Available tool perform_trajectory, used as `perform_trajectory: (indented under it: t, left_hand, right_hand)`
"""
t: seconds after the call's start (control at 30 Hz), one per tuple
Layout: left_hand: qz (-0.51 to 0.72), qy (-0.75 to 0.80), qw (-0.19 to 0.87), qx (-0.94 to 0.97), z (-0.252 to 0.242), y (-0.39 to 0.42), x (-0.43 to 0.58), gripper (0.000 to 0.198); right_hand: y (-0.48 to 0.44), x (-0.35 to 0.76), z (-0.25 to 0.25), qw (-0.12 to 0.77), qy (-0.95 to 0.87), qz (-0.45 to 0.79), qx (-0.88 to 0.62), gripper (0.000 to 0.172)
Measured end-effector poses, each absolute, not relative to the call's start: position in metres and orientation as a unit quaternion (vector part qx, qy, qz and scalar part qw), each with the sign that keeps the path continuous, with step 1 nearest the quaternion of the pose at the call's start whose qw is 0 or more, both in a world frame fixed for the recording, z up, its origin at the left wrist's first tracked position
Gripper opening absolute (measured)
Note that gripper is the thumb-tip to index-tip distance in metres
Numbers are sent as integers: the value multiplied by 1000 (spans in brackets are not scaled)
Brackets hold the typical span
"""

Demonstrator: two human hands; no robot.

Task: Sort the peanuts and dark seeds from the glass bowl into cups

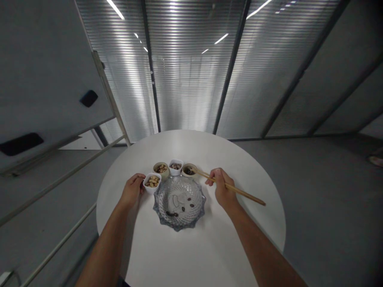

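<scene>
My right hand (223, 187) grips a pair of wooden chopsticks (247, 194), whose tips reach into a round tan bowl (189, 170) with dark pieces in it. My left hand (133, 190) rests with curled fingers right beside a white bowl (152, 182) of pale nuts. Its fingertips are partly hidden, so I cannot tell whether they grip the rim. Between both hands sits a scalloped clear glass dish (179, 221) with several dark pieces lying in it. Behind it are another tan bowl (161, 169) of nuts and a white bowl (175, 167) of speckled pieces.
All the bowls stand on a round white table (191, 255). A large white board on a metal frame (118, 115) leans in at the left. Beyond the table are glass panels with blinds (185, 79), and grey floor (323, 191) lies to the right.
</scene>
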State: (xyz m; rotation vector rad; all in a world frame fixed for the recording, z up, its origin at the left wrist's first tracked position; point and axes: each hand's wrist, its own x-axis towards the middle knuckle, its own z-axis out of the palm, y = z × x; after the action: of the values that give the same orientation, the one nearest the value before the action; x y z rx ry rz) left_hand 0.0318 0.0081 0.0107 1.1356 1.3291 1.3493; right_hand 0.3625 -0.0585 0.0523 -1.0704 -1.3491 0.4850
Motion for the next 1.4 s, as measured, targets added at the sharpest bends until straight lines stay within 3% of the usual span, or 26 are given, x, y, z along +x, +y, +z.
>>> perform_trajectory:
  t: [0.3,0.53,1.13,1.4]
  left_hand:
    - [547,534,443,468,13,7,32,25]
    - [548,535,446,464,11,8,31,26]
    - [541,546,439,466,16,6,34,24]
    - [536,553,437,464,16,6,34,23]
  right_hand:
    - [-63,362,61,644,-567,260,-443,43]
    - [-72,364,75,642,-538,372,-399,57]
    - [-72,378,63,478,-676,398,-395,55]
    - [-69,379,61,451,-695,395,-397,55]
